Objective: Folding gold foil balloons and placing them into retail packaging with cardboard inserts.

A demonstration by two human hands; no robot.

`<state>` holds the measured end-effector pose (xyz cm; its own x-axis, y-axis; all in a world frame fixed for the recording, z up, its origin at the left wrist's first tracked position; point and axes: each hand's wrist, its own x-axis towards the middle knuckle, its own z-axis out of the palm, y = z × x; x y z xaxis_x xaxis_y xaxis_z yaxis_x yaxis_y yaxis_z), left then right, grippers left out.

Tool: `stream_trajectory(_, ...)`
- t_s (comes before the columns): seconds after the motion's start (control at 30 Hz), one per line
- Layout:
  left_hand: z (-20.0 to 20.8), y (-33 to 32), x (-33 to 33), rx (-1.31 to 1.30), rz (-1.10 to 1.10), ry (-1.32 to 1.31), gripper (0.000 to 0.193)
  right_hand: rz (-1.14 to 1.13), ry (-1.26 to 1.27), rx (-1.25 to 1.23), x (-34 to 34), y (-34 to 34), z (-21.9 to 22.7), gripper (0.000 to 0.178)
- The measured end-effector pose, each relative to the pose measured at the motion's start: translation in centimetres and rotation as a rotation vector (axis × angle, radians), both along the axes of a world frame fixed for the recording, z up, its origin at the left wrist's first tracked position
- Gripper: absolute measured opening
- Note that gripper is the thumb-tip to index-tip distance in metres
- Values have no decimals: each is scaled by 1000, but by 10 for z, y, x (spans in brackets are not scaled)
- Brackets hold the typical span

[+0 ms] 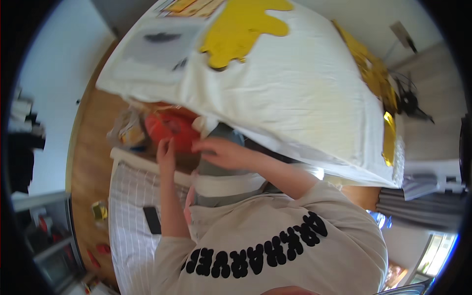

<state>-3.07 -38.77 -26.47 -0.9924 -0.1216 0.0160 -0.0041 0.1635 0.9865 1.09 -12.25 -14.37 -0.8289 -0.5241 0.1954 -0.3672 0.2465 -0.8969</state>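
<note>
My left hand is raised in a pinch in front of a red bag. What its fingertips hold, if anything, is too small to make out. To its right, my right hand points leftward with its fingers curled together over my lap. A gap separates the two hands, and any thin thing between them does not show clearly. The red bag sits low, partly under the edge of the white-covered table. Whether either hand touches the bag, I cannot tell.
Yellow shiny sheet material lies on the white cover. More gold foil hangs at the far right edge. A clear plastic bag stands on the wooden floor. A black phone rests on the striped bedding beside my left arm.
</note>
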Motion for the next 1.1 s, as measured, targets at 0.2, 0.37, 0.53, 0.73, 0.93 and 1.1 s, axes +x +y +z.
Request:
stream_trajectory(0.2,107,45,31,26,82,250,20,14,-273,-52,101,158,109,24)
stream_trajectory(0.37,221,67,88,785,-912,678,38,-415,-60,174,128,255,199,16)
stream_trajectory(0.53,347,190,102,1006,-1791,516,45,-1188,261,725,80,402,190,19)
stream_trajectory(0.73,404,239,124,1045,-1920,682,29,-988,566,936,49,499,145,29)
stream_trajectory(0.93,410,267,140,1018,-1824,604,27,-1008,163,963,27,497,172,28)
stream_trajectory(1.1,407,320,142,543,-1868,437,51,-1030,179,786,6,520,192,22)
